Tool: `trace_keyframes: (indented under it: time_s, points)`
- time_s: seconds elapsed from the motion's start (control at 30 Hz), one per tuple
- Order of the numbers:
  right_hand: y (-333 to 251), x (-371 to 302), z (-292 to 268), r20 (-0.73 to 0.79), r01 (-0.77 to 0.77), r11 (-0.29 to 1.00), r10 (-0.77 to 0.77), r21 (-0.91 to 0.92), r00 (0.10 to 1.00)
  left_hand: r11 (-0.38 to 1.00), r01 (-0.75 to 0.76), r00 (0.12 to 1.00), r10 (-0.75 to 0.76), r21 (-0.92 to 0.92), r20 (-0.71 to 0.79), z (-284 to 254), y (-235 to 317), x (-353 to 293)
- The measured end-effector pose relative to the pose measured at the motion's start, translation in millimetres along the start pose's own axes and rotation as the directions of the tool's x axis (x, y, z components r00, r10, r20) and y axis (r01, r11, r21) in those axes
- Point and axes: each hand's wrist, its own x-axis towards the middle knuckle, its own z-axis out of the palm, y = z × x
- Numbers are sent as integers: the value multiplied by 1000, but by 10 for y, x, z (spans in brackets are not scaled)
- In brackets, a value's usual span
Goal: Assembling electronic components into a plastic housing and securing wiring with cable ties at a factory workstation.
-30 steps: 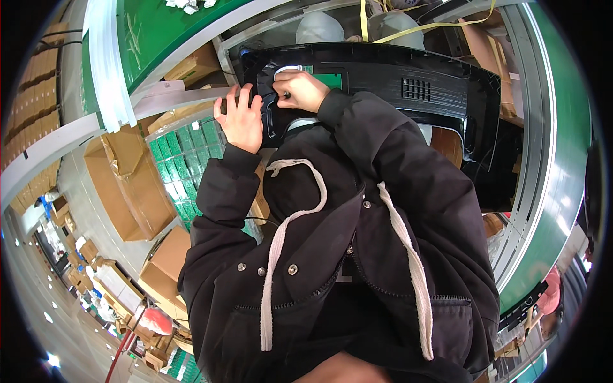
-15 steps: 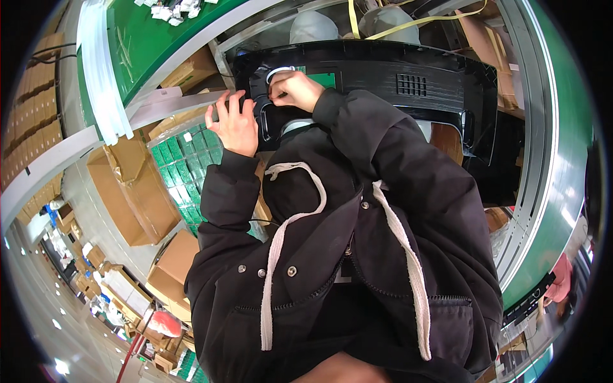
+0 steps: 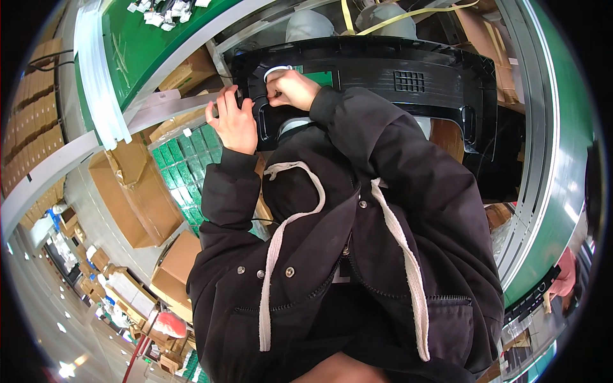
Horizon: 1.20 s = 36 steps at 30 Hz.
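A long black plastic housing with a square grille lies crosswise before me. My right hand is over its left part, fingers pinched together and pointing down at the plastic. Whatever is between those fingertips is too small or hidden to make out. A white curved rim shows just beyond its knuckles, and a green circuit board is set in the housing to the right of it. My left hand is at the housing's left end, fingers bent and spread apart, with nothing visible in it.
A green worktop with white connectors is at upper left. Below it are an open carton and stacked green boards. Two pale rounded objects stand behind the housing; a green bench curves along the right.
The fingers of my left hand have shifted slightly up. My right hand stays pinched at nearly the same spot on the housing, and the whole view has moved a little.
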Motion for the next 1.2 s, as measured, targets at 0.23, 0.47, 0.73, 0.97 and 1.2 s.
trace_keyframes:
  time_s: [0.23, 0.47, 0.73, 0.97, 1.2]
  points:
    - [10, 3, 12, -18, 30, 999, -31, -45, 999, 994, -23, 997, 15, 107, 77, 17, 31, 17]
    - [10, 5, -15, -16, 24, 994, -25, -102, 1000, 999, 1, 1000, -1, 42, 17, 65, 26, -2]
    - [3, 51, -51, 38, 42, 991, -38, -125, 999, 999, -14, 999, 13, 29, 30, 63, -12, 0]
    - [58, 62, -74, 73, 66, 991, -58, -114, 996, 999, -18, 999, 17, 28, 44, 78, -12, 6]
    - [75, 63, -47, 43, 68, 994, -64, -84, 997, 998, -16, 998, 13, 54, 54, 53, 39, 51]
